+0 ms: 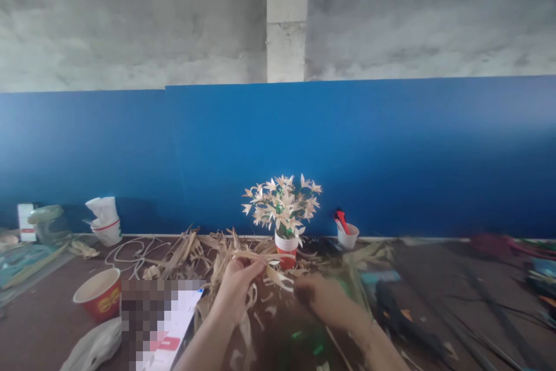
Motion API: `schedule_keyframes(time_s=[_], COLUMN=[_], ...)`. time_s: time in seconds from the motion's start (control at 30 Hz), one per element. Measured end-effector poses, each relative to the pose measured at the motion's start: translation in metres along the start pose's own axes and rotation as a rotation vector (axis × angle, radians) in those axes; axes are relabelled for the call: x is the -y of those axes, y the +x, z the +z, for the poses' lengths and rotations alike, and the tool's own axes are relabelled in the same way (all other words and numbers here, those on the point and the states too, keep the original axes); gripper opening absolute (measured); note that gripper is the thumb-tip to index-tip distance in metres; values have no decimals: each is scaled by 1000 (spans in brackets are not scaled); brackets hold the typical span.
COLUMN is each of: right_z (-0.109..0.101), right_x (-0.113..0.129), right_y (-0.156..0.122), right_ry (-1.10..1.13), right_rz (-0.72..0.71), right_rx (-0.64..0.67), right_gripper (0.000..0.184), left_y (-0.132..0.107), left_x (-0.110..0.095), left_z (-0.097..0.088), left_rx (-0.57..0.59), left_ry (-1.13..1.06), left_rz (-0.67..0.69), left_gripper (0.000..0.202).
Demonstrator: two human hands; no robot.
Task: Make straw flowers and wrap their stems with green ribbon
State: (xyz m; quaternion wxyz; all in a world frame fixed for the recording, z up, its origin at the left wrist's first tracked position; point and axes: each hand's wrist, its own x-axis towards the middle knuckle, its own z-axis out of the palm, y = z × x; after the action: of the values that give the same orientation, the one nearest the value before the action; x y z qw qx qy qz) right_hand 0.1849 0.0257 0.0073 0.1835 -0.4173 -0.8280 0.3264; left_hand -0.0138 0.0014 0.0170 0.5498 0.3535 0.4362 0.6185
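Note:
My left hand is closed in a pinch on a pale dried corn husk, whose thin strips reach out to the right. Opposite it, my right hand is smeared by motion, close to the ends of those strips. Whether its fingers grip anything is not clear. Just behind both hands stands a bouquet of pale star-shaped flowers with green stems, set in a red and white paper cup. Husk scraps litter the brown tabletop under the hands.
A heap of dried husks lies at left with a white cable. Nearby are a red paper bowl, a phone and stacked white cups. Rightward are a white cup holding a red-handled tool, and a blurred black object.

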Motion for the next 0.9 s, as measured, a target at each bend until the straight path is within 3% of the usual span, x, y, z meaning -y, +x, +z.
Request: schedule_keyframes(time_s=[0.23, 0.53, 0.9], right_z=[4, 29, 38], right_x=[4, 1, -6], right_y=[-1, 12, 14], right_ry=[104, 352, 441], right_rz=[-69, -125, -99], right_rx=[-66, -167, -179], right_gripper=[23, 33, 35], left_y=[-3, 3, -5], left_x=[2, 24, 13], left_z=[4, 4, 6], left_rx=[20, 107, 70], left_ry=[-44, -52, -24], left_rz=[-21, -10, -64], left_gripper=[18, 17, 25])
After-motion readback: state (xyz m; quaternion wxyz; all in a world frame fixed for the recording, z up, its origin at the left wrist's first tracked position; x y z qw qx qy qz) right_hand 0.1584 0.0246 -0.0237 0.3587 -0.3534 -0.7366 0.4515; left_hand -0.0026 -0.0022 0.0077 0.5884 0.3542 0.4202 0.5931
